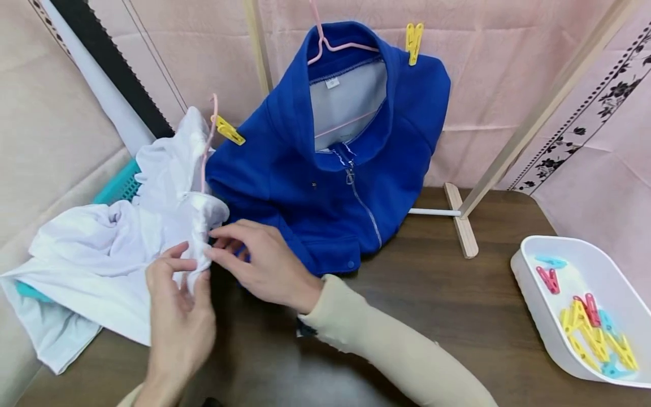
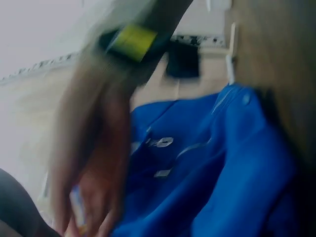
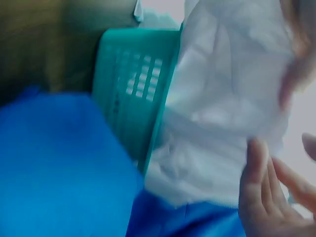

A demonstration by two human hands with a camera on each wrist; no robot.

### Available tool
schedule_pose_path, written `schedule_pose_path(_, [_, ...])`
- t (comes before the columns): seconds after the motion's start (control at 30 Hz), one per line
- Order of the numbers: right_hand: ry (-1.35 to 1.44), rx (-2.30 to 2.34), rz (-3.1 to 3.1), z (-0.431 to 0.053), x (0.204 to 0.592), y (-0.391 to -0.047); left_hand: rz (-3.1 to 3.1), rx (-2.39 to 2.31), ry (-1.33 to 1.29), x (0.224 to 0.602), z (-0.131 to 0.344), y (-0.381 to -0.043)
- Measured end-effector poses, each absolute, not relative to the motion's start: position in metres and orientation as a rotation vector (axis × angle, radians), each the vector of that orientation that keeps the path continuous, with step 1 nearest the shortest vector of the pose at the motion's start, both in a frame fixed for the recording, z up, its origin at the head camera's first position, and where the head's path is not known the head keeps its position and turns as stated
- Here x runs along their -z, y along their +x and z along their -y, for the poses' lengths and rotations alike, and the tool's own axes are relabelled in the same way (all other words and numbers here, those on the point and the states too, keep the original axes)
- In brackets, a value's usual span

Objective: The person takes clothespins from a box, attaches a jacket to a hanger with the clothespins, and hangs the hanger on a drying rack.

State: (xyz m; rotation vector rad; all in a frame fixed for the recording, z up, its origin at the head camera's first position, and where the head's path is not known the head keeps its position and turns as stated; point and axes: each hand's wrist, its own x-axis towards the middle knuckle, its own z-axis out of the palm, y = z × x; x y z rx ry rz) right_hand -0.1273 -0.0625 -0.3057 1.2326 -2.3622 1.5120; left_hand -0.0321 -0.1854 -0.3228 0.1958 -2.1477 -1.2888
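Head view: I have the left hand (image 1: 178,311) pinching a gathered edge of the white garment (image 1: 109,243), and the right hand (image 1: 264,263) gripping the same edge between thumb and fingers. The garment lies bunched along the counter's (image 1: 407,316) left edge, over a teal basket (image 1: 114,185); a pink hanger (image 1: 205,152) rises from the cloth. Just right, a blue jacket (image 1: 285,147) hangs with yellow clothespins (image 1: 413,44) at its shoulders. Rack foot (image 1: 461,229) near the far right corner; at the right edge, a white tub (image 1: 531,294) holding coloured clothespins (image 1: 590,333).
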Motion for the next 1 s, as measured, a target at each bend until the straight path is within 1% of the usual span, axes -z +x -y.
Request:
schedule_pose_path(0.1, [1.122, -1.509, 2.384, 0.077, 0.304, -0.123, 2.136, 1.242, 0.145, 0.330, 0.177, -0.034])
schedule_pose_path(0.23, [1.021, -1.535, 2.433, 0.081, 0.305, -0.124, 2.288, 1.043, 0.011, 0.325, 0.192, -0.030])
schedule_pose_path(0.37, [1.065, -1.595, 2.415, 0.078, 0.306, -0.130, 2.408, 0.853, -0.083, 0.306, 0.219, -0.029])
schedule_pose_path(0.47, [1.136, -1.664, 2.319, 0.070, 0.302, -0.132, 2.415, 0.746, -0.077, 0.295, 0.239, -0.033])
schedule_pose_path(0.6, [1.176, -1.695, 2.156, 0.049, 0.286, -0.132, 2.460, 0.645, -0.052, 0.295, 0.266, -0.046])
schedule_pose_path(0.8, [1.105, -1.724, 2.085, 0.001, 0.260, -0.128, 2.645, 0.670, -0.141, 0.317, 0.298, -0.070])
schedule_pose_path(0.9, [1.075, -1.741, 2.101, -0.028, 0.247, -0.123, 2.690, 0.685, -0.166, 0.326, 0.300, -0.082])
schedule_pose_path(1.0, [1.051, -1.749, 2.095, -0.054, 0.235, -0.119, 2.631, 0.714, -0.142, 0.329, 0.292, -0.097])
